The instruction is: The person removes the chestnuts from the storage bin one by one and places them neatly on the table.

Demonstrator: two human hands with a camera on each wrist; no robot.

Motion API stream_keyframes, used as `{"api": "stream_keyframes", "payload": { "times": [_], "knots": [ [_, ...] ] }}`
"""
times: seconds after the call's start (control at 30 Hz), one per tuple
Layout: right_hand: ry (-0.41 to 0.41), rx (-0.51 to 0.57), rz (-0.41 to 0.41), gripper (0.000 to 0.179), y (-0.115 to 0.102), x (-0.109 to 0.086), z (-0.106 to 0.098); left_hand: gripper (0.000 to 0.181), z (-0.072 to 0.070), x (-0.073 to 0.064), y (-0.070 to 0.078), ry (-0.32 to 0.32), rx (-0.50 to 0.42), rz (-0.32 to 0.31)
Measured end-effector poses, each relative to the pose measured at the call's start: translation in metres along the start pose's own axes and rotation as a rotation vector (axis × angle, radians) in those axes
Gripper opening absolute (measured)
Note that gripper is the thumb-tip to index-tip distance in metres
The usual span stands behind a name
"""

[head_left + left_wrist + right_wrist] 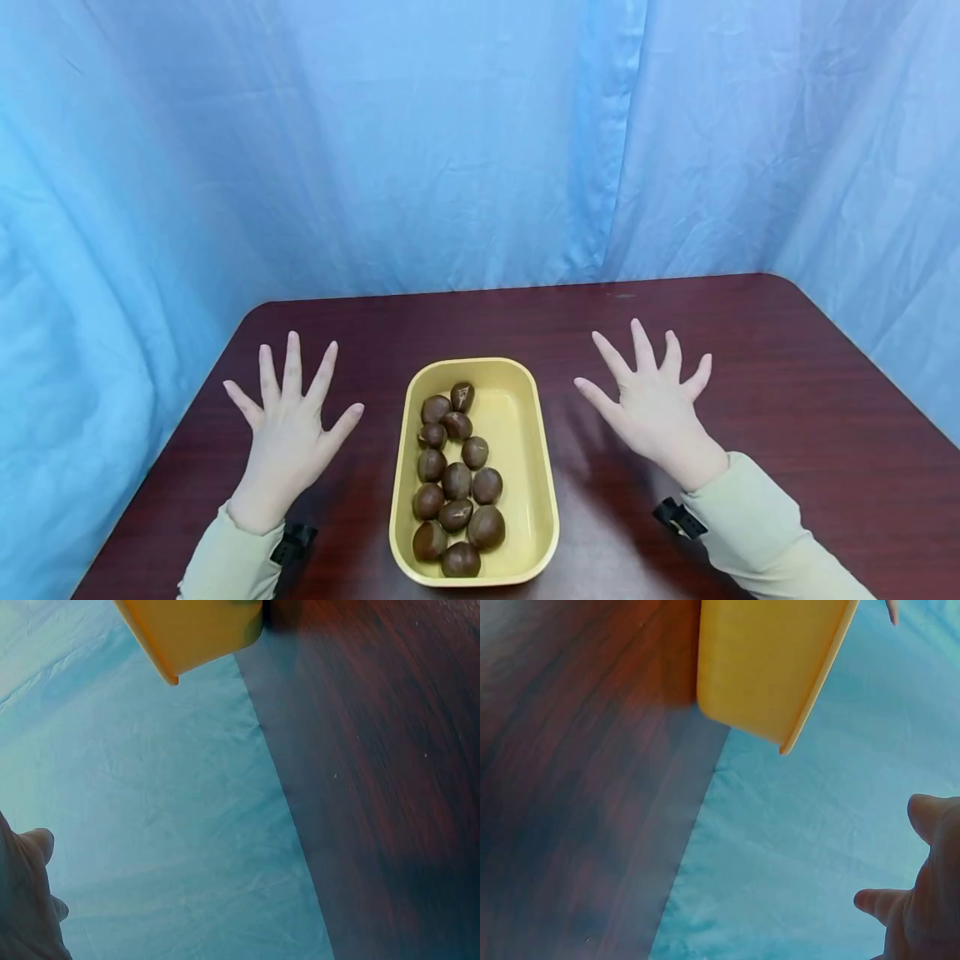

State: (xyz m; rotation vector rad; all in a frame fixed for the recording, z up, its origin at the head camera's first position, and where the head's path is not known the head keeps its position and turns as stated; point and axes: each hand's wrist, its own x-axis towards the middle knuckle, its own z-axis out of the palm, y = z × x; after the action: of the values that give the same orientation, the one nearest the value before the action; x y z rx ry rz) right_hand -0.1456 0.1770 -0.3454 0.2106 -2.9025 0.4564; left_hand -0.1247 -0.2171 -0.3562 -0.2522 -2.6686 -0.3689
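A yellow rectangular tray (pixel 531 467) with rounded corners stands on the table between my two hands. Several glossy brown chestnuts (pixel 457 481) lie in it, mostly along its left side and near end. My left hand (pixel 281 446) is held to the left of the tray, palm down, fingers spread wide and holding nothing. On the other side my right hand (pixel 660 412) is spread the same way, also holding nothing and apart from the tray. Both wrist views show the outer wall of the tray, with part of the left hand (pixel 26 892) and right hand (pixel 926 900) at the edges.
The dark reddish-brown wooden table (pixel 780 400) has rounded far corners. Light blue curtains (pixel 450 150) hang behind it and along both sides. Each wrist carries a small black strap device (pixel 678 518) beside a pale green sleeve (pixel 750 508).
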Motion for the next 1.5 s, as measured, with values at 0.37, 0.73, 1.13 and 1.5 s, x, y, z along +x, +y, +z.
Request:
{"api": "stream_keyframes", "payload": {
  "times": [0.37, 0.73, 1.13, 1.5],
  "knots": [
    [-0.001, -0.005, -0.051, 0.069, -0.036, 0.015, -0.002, 0.075, -0.005, 0.0, 0.002, -0.006, -0.08, -0.009],
    [0.035, 0.032, -0.137, 0.068, -0.087, 0.035, -0.005, 0.074, -0.005, 0.002, 0.012, -0.095, -0.355, -0.074],
    [-0.22, 0.317, -0.122, 0.063, -0.132, 0.051, 0.013, 0.079, 0.012, 0.0, 0.025, -0.382, -0.747, -0.22],
    [-0.486, 0.504, -0.105, 0.072, -0.122, 0.056, 0.05, 0.089, 0.037, -0.007, 0.029, -0.576, -0.942, -0.22]
  ]
}}
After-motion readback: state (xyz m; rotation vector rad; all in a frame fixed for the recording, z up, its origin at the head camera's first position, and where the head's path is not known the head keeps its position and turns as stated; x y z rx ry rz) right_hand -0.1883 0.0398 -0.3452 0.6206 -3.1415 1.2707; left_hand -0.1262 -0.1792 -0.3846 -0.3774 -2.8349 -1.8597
